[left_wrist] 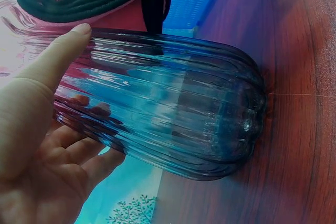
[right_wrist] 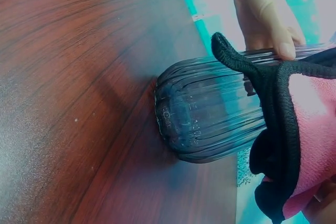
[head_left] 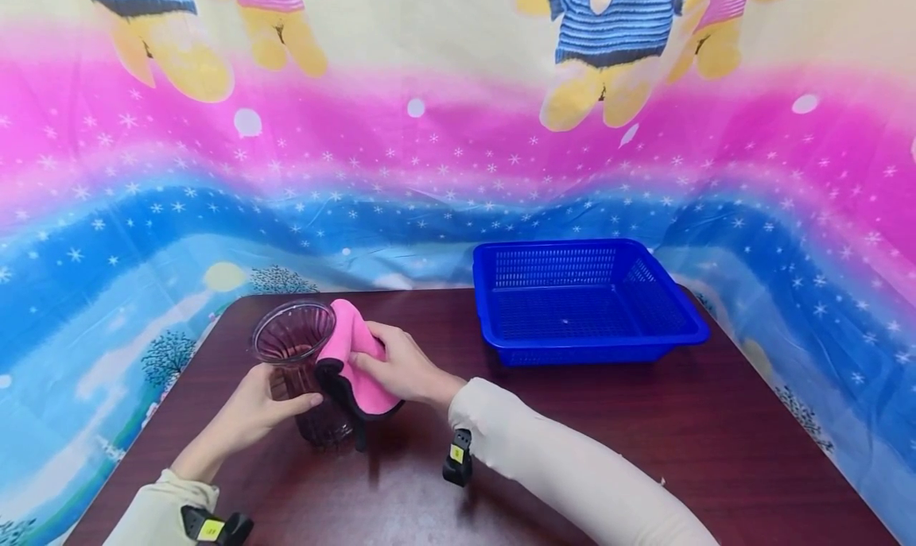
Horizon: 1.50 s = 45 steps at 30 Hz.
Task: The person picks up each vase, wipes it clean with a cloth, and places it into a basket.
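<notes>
A clear, ribbed glass vase (head_left: pixel 295 335) with a flared rim stands at the left of the table, tilted a little in the head view. My left hand (head_left: pixel 250 411) grips it round the middle, thumb on the near side and fingers behind, as the left wrist view of the vase (left_wrist: pixel 173 103) also shows. In my right hand (head_left: pixel 404 367) is a pink cloth (head_left: pixel 361 371) with black edging, pinched between thumb and fingers. The cloth lies against the vase's right side. The right wrist view shows the cloth (right_wrist: pixel 315 129) beside the vase's lower body (right_wrist: pixel 205 114).
A blue plastic basket (head_left: pixel 590 343) with meshed walls sits at the back right of the dark wooden table (head_left: pixel 601 419). Behind the table hangs a patterned cloth backdrop (head_left: pixel 429 156). Black straps with small devices sit on both sleeves.
</notes>
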### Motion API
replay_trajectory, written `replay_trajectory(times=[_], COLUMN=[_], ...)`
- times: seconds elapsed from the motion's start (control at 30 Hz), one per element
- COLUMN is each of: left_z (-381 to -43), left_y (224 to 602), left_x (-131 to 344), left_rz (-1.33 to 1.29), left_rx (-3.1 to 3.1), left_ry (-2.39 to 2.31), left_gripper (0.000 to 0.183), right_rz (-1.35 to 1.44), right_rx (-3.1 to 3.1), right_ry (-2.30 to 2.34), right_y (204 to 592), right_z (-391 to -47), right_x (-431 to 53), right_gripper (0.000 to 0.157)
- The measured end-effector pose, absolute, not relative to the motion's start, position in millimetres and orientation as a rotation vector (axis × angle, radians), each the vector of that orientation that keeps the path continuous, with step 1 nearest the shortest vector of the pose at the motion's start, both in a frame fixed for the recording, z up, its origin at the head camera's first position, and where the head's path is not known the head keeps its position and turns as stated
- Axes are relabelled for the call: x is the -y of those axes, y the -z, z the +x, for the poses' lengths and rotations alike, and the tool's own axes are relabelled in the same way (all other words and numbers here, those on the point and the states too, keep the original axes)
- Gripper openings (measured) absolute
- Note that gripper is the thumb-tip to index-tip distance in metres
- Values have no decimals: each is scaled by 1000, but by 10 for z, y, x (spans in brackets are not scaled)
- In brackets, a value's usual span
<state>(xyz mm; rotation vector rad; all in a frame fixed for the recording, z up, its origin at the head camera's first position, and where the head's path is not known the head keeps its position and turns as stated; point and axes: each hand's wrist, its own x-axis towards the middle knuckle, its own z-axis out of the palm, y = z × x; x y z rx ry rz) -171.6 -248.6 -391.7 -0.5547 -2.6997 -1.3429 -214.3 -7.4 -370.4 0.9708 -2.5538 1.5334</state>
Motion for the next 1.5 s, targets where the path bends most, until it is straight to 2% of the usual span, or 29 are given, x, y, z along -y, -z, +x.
replay_trajectory(times=[0.4,0.83,1.5], left_z=[-1710,-1714,-1701], left_y=[3906,3926,3934], left_x=[2493,2488,2484], left_rz=[-528,-538,-500], left_rx=[2719,2709,2723], left_ry=[1323,1314,1329], left_gripper=[61,58,57], right_rz=[968,964,965], right_rx=[2593,2631,2759], right_ry=[-1517,-1464,-1259], right_y=[3690,3745,4054], right_z=[-2152,-2168,-2167], right_x=[120,136,71], right_gripper=[27,23,21])
